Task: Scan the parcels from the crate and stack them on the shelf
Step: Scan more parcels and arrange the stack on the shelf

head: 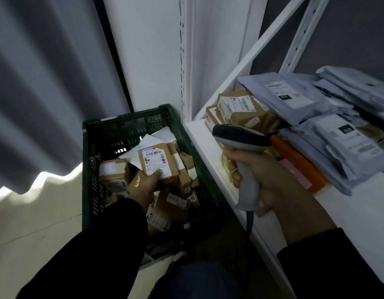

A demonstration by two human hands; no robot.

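While the left hand grasps a brown parcel by its lower edge, label up, inside the green crate among other parcels, the right hand clenches a grey scanner over the shelf edge; stacked parcels lie just beyond it.

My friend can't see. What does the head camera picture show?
A person's left hand grips a brown parcel in a green crate, while the right hand holds a grey scanner. More parcels lie on the white shelf.
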